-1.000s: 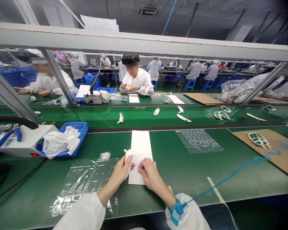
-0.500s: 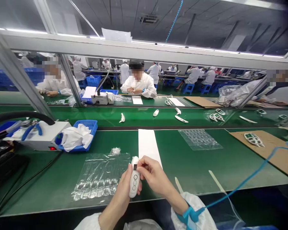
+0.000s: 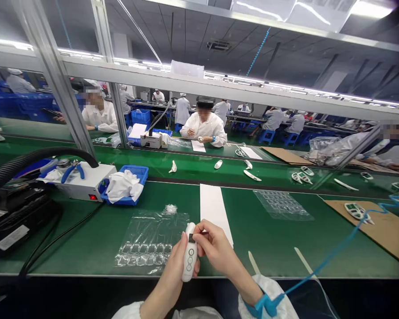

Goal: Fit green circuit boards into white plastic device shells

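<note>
Head cam: L hand wrapped round white handheld device, buttons facing wearer, over near edge of green bench. R hand curled, thumb + index close tog. at dark screen; can't tell if gripping anything. White sheet just beyond, clear plastic to left. Best: L grip firm, R touch light, fingertips at screen edge only, avoid smudges.
</note>
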